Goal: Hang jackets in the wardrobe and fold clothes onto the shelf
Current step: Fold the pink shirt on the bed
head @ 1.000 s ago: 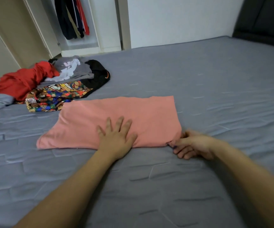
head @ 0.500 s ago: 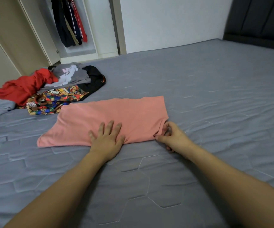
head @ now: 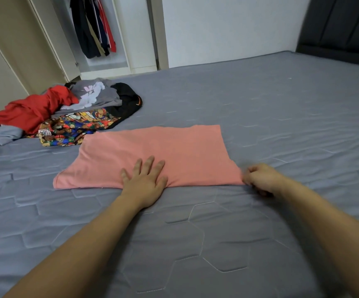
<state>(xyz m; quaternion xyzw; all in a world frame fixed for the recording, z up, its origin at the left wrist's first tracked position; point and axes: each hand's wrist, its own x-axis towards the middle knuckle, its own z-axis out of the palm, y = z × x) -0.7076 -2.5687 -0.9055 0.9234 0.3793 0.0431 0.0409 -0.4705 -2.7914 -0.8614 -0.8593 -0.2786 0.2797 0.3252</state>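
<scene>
— Where are your hands?
— My left hand [head: 145, 181] presses flat on the pink shirt [head: 152, 155] folded on the bed [head: 260, 233]; my right hand [head: 260, 179] pinches its near corner.
— And farther off?
— A clothes pile [head: 66, 112], then the wardrobe [head: 109, 63] holding hung jackets [head: 94, 26].

A home bedroom, probably: quilted bed [head: 260, 108], open wardrobe [head: 107, 63] with hung jackets [head: 92, 29].

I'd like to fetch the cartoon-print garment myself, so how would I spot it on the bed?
Start at the wide grey quilted bed and look to the heap of loose clothes at its far left corner, below the open wardrobe. The multicoloured cartoon-print garment lies at the heap's near edge, just beyond the flat pink shirt; its neighbours are plain red, grey and black.
</scene>
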